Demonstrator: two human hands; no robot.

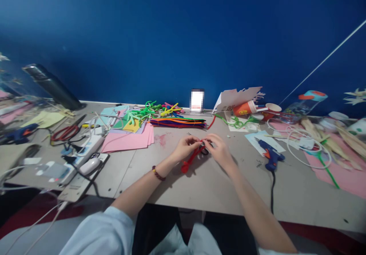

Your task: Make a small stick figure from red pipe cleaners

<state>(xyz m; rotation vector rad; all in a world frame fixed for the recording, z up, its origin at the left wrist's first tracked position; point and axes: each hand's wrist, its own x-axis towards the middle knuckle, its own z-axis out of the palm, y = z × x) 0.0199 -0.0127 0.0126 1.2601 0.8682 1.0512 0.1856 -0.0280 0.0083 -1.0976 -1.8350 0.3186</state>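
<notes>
Between left hand (186, 147) and right hand (219, 149) (both pinching it) slants a red stem (192, 159).

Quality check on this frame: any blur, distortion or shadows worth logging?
Head view: side edges stretched and smeared, the dark flask leaning, perhaps partly from lens distortion; head view: soft shadow on the table near the left forearm; head view: bright screen pixelated, red piece at the left hand too soft for fine detail.

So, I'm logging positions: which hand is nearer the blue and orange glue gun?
Right. The right hand is left of the blue and orange glue gun, across the grey tabletop; the left hand is farther left.
</notes>
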